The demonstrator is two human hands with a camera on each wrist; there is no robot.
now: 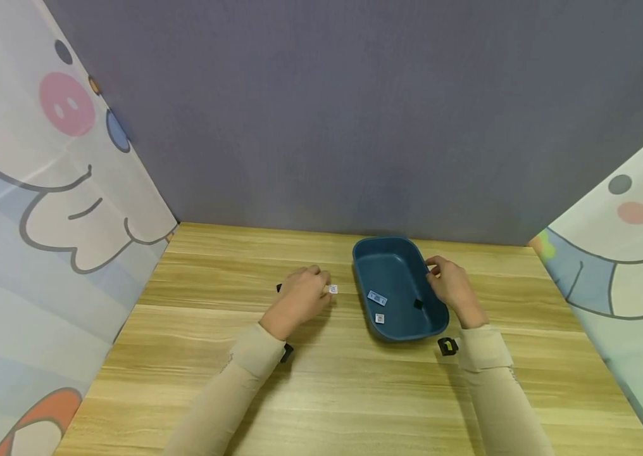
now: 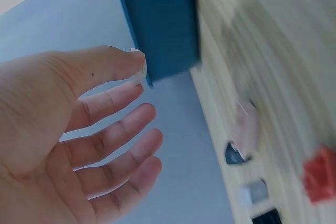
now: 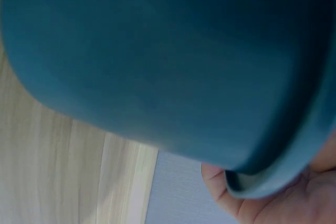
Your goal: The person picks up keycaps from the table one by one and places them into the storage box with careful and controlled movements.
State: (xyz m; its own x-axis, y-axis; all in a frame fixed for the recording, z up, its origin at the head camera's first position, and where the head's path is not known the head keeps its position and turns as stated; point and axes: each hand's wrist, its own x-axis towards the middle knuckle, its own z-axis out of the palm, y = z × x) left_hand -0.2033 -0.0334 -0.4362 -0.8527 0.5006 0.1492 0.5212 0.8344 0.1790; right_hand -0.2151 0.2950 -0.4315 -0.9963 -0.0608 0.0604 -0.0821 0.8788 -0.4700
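Observation:
My left hand (image 1: 300, 296) is above the table, left of a blue plastic basin (image 1: 361, 272). Between its thumb and index finger it pinches a small white piece (image 2: 138, 71), whose printed face shows as a little label (image 1: 331, 289) in the head view; the other fingers are spread. My right hand (image 1: 451, 286) grips the basin's right rim, its fingers at the lip (image 3: 262, 186) in the right wrist view. Inside the basin lie a pale blue printed strip (image 1: 377, 298), a small white printed square (image 1: 380, 318) and a small black piece (image 1: 418, 304).
On the wooden table (image 1: 185, 354) several small things appear blurred in the left wrist view: a pinkish block (image 2: 245, 129), a dark piece (image 2: 236, 153), a whitish block (image 2: 254, 192), a black block (image 2: 268, 217) and a red piece (image 2: 320, 176). A grey wall (image 1: 321, 126) rises behind.

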